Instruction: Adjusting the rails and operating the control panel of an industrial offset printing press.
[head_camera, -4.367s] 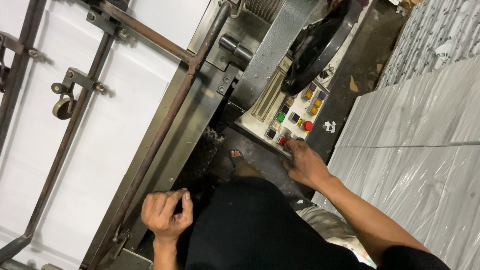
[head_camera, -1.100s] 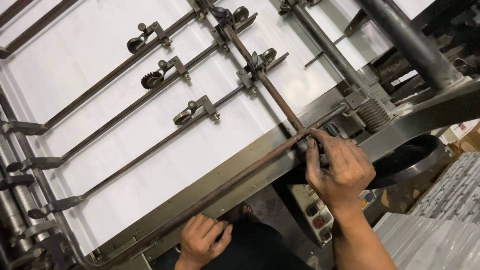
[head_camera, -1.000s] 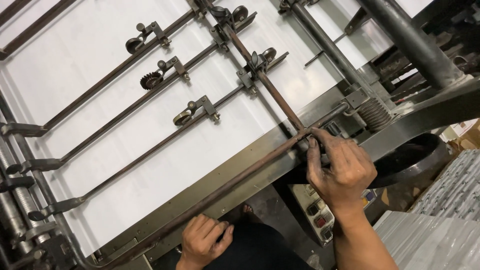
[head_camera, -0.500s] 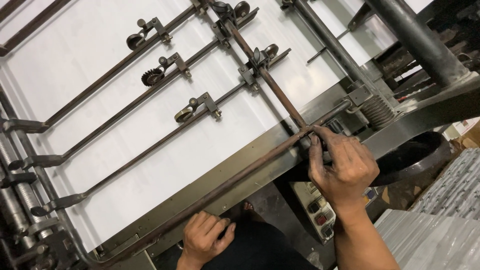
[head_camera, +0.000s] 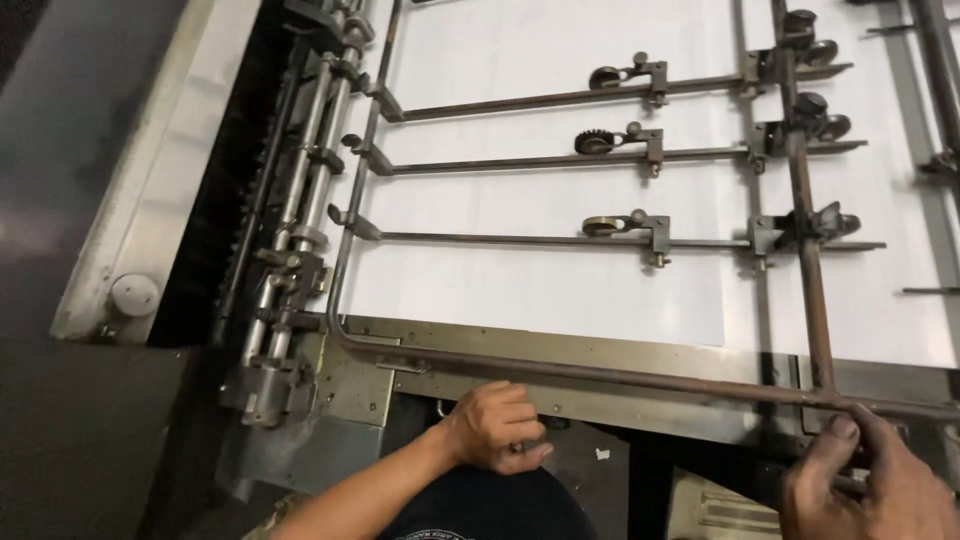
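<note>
Head view: my right hand (head_camera: 868, 484) is low at the right edge, fingers curled round the rusty rod (head_camera: 600, 372) that runs along the machine's front edge, thumb up against it. My left hand (head_camera: 497, 427) sits loosely curled under the metal frame (head_camera: 560, 350), fingertips touching its underside. Above lies the white sheet (head_camera: 520, 285), crossed by thin bars with small wheels (head_camera: 598, 227).

Rusty, matt metal rod (head_camera: 600, 375) w/ smooth white paper sheet (head_camera: 530, 270) behind.
</note>
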